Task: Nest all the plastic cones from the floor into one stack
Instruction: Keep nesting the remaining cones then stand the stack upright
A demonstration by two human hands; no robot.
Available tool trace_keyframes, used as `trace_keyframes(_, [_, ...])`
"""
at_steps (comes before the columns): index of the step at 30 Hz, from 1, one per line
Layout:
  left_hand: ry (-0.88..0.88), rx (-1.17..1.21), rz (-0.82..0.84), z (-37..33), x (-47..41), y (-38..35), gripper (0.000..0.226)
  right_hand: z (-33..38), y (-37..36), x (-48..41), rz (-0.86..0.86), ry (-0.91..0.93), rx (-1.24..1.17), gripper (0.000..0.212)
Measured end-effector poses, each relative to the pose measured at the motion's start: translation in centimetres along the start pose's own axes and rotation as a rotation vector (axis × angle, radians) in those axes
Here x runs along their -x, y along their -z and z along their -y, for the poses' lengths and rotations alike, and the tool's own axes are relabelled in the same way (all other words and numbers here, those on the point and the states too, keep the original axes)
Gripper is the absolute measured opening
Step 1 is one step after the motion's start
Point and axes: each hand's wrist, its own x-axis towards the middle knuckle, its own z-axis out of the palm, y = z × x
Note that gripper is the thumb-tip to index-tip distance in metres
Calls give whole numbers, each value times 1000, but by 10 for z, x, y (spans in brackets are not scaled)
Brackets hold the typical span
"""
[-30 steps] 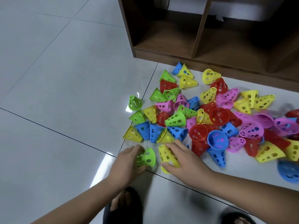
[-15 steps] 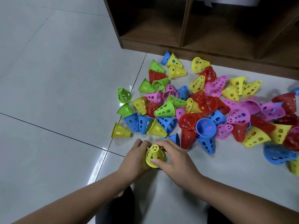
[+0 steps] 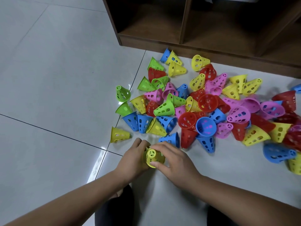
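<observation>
A yellow perforated cone stands tip up on the floor between my hands, over a green cone of which only a sliver shows. My left hand grips it from the left and my right hand holds it from the right with thumb and fingers. Beyond them lies a loose pile of cones in yellow, green, blue, red and pink, most on their sides. A lone yellow cone lies just left of the pile's near edge, and a blue cone lies right behind my right hand.
A dark wooden shelf unit with open compartments stands on the floor behind the pile. Pale glossy tiles stretch to the left. My dark slippers show under my forearms.
A second ago my left hand held a green cone and my right a yellow one, apart. The yellow one has come over the green one, and both hands now hold them together.
</observation>
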Motion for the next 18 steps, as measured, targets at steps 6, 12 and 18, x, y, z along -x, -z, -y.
trace_keyframes(6, [-73, 9, 2, 10, 10, 16, 64, -19, -2, -6, 30, -39, 37, 42])
trace_keyframes(12, [-126, -196, -236, 37, 0, 55, 56, -33, 9, -6, 8, 70, 153, 41])
trace_keyframes(18, [-18, -446, -240, 61, -7, 67, 64, -48, 21, -15, -101, 128, 573, 43])
